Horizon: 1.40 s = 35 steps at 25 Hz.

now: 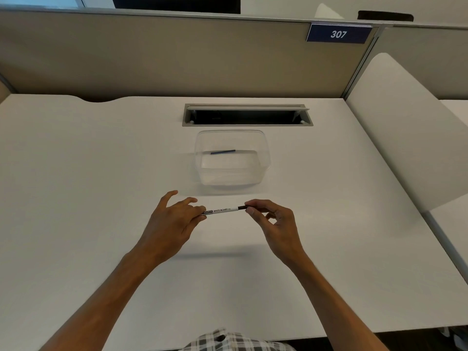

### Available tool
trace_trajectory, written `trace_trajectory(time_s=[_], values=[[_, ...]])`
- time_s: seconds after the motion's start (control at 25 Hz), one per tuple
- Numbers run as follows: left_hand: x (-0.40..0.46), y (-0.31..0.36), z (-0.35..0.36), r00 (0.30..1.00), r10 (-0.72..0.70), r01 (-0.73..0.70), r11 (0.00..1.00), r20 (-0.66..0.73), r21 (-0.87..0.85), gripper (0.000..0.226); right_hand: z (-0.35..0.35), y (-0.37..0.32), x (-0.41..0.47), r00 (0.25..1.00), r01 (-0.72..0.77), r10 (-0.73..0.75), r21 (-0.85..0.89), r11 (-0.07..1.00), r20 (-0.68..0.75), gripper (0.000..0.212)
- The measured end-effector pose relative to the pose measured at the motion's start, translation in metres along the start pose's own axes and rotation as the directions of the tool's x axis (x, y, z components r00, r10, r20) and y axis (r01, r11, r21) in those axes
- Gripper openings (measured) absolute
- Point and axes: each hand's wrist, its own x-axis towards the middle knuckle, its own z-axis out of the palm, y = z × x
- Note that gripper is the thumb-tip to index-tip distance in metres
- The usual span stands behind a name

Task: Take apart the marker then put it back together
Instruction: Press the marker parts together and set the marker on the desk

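Observation:
A slim white whiteboard marker with black lettering is held level above the white desk, between both hands. My left hand pinches its left end with thumb and fingers, which hide that end. My right hand pinches the dark piece at its right end with thumb and forefinger. A thin blue stick lies inside a clear plastic container just beyond the hands.
The white desk spreads wide on both sides of the hands. A grey cable hatch stands open behind the container. A beige partition with a "307" sign closes the back; a white divider stands at the right.

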Motion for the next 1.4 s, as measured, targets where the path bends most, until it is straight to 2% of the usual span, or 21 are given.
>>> trace_trajectory(time_s=[0.32,0.64,0.88,1.04,1.24,1.4], values=[[-0.004,0.003,0.001,1.0,0.005,-0.006,0.999,-0.008,-0.047,0.046,0.0,0.001,-0.003,0.991,0.126,-0.118,-0.188,0.974,0.055,0.008],[-0.001,0.004,-0.002,0.999,0.027,-0.031,0.995,-0.047,-0.091,0.038,0.001,0.007,0.0,0.99,0.139,-0.128,-0.218,0.966,0.065,0.008],[0.001,0.006,0.0,0.999,0.011,-0.021,0.961,-0.038,-0.274,0.03,0.0,0.007,0.002,0.984,0.18,-0.168,-0.266,0.947,0.067,0.015],[0.003,0.007,-0.003,0.996,0.047,-0.062,0.97,-0.07,-0.236,0.034,0.003,0.008,0.003,0.975,0.219,-0.202,-0.295,0.93,0.089,0.022],[0.003,0.006,-0.006,0.992,0.093,-0.106,0.981,-0.08,-0.165,0.052,0.011,0.006,0.003,0.984,0.175,-0.162,-0.206,0.963,0.078,0.033],[0.003,0.005,-0.005,0.995,0.045,-0.064,0.97,-0.085,-0.236,0.041,0.008,0.001,0.003,0.978,0.208,-0.196,-0.257,0.944,0.071,0.03]])
